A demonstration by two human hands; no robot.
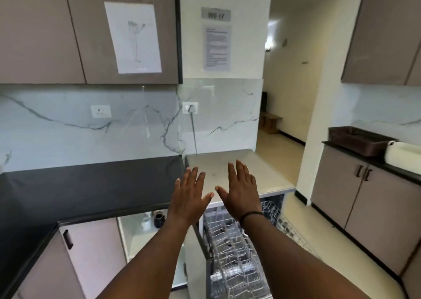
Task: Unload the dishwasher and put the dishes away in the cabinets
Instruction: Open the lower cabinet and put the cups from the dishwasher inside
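A: Where are the hands?

B: Both are raised in front of the camera, backs up. The left hand (pixel 191 195) and the right hand (pixel 241 190) sit side by side, thumbs pointing toward each other and nearly meeting. The fingers (pixel 239 173) of each are straight and spread, and neither hand has hold of anything. A thin dark band circles the right wrist (pixel 250 215).

A: And the dishwasher?

B: The white dishwasher with the flat pale top (pixel 239 173) stands directly below the hands, against the marble-patterned wall. Its wire rack of pale metal tines (pixel 230 253) is pulled out toward the camera. The rack is blurred; one small dark spot shows among the tines, and I cannot tell what it is.

A: The cabinets?

B: To the left, under the dark matte surface (pixel 91 184), a lower cabinet with a white interior (pixel 136 235) stands open. On its shelf sit a dark blue rounded jug (pixel 159 220) and a whitish vessel (pixel 146 221) just beside it. A taupe door with a black handle (pixel 68 239) next to it is closed. Overhead, the taupe upper cabinets (pixel 45 36) are closed, one carrying a white sheet with a faint line drawing (pixel 133 36).

A: Anything on the right?

B: A second dark surface holds a brown rectangular tray (pixel 357 140) and a white roll (pixel 401 151) just beside it, above closed taupe doors (pixel 364 207).
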